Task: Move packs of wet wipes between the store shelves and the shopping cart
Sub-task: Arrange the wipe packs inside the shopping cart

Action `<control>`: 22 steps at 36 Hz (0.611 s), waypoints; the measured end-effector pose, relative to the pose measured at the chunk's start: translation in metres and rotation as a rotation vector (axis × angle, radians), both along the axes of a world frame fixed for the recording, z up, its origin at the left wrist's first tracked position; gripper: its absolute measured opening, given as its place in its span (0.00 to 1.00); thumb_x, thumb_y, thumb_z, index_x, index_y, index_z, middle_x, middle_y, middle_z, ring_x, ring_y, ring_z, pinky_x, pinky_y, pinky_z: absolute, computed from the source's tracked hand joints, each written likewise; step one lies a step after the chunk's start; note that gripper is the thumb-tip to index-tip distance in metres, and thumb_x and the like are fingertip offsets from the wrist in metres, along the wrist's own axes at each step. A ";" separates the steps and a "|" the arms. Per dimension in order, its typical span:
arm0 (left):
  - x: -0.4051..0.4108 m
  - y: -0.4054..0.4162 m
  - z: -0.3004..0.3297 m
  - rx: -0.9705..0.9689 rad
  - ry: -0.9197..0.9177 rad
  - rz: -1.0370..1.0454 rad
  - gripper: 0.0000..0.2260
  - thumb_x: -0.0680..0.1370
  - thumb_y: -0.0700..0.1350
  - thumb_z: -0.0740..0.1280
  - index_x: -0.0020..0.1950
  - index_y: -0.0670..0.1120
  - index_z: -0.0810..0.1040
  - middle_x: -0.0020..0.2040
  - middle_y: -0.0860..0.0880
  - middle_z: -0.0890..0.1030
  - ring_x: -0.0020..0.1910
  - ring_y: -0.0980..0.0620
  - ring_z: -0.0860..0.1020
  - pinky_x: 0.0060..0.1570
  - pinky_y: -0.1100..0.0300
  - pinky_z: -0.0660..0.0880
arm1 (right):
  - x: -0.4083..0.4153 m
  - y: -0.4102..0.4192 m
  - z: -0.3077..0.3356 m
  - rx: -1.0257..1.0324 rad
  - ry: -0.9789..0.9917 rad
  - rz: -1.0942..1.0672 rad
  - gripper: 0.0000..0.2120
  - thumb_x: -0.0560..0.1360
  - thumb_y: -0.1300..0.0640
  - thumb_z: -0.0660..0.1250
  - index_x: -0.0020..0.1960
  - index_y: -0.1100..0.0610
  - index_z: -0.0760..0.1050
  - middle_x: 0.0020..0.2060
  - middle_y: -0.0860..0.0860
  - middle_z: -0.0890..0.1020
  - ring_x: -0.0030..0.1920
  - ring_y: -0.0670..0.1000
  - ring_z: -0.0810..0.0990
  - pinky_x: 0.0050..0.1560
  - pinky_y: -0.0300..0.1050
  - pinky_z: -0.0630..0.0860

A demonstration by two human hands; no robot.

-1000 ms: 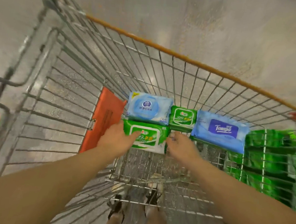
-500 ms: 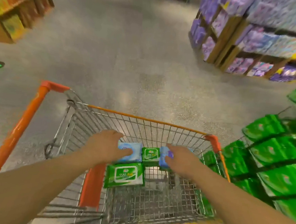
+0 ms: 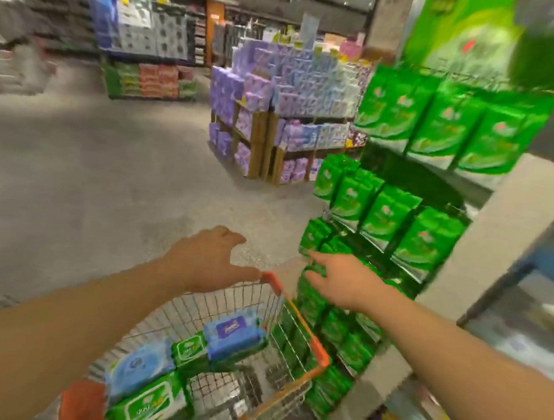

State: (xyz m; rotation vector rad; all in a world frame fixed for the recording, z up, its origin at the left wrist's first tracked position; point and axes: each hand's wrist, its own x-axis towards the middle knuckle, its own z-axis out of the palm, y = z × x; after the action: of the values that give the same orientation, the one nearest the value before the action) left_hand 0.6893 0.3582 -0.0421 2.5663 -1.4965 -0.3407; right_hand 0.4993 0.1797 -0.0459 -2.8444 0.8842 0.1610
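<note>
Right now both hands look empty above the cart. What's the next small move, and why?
Probably extend the right hand onto a green pack on the rack and grip it: its fingers already point there, open, while the left hand hovers empty over the cart.

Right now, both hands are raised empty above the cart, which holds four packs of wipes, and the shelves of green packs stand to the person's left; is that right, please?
Not quite: the shelves of green packs stand to the person's right, as the head view shows. The rest holds: the left hand and right hand are raised empty above the cart, which holds four packs of wipes.
</note>
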 end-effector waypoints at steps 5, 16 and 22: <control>-0.072 -0.046 0.036 -0.086 -0.003 -0.126 0.44 0.67 0.79 0.59 0.77 0.57 0.63 0.77 0.50 0.64 0.74 0.47 0.65 0.70 0.47 0.66 | -0.085 -0.020 0.037 -0.072 -0.055 -0.097 0.30 0.83 0.41 0.58 0.82 0.51 0.59 0.66 0.59 0.80 0.67 0.57 0.77 0.65 0.45 0.71; -0.267 -0.143 0.078 -0.093 -0.011 -0.448 0.52 0.60 0.81 0.52 0.79 0.57 0.60 0.80 0.46 0.60 0.79 0.47 0.58 0.76 0.48 0.59 | -0.306 -0.045 0.092 -0.176 -0.101 -0.324 0.30 0.83 0.42 0.58 0.82 0.51 0.58 0.73 0.58 0.73 0.73 0.60 0.71 0.69 0.48 0.67; -0.356 -0.190 0.083 -0.131 -0.064 -0.586 0.46 0.64 0.82 0.54 0.77 0.60 0.63 0.76 0.48 0.67 0.74 0.45 0.67 0.72 0.47 0.65 | -0.411 -0.055 0.100 -0.205 -0.147 -0.479 0.31 0.82 0.39 0.60 0.81 0.50 0.61 0.77 0.52 0.69 0.76 0.56 0.68 0.74 0.50 0.66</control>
State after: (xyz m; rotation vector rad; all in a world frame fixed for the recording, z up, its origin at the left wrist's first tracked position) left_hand 0.3331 0.1686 0.0409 2.0107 -2.1938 -0.2132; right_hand 0.0885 0.1246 0.0544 -2.6707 1.5856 -0.2050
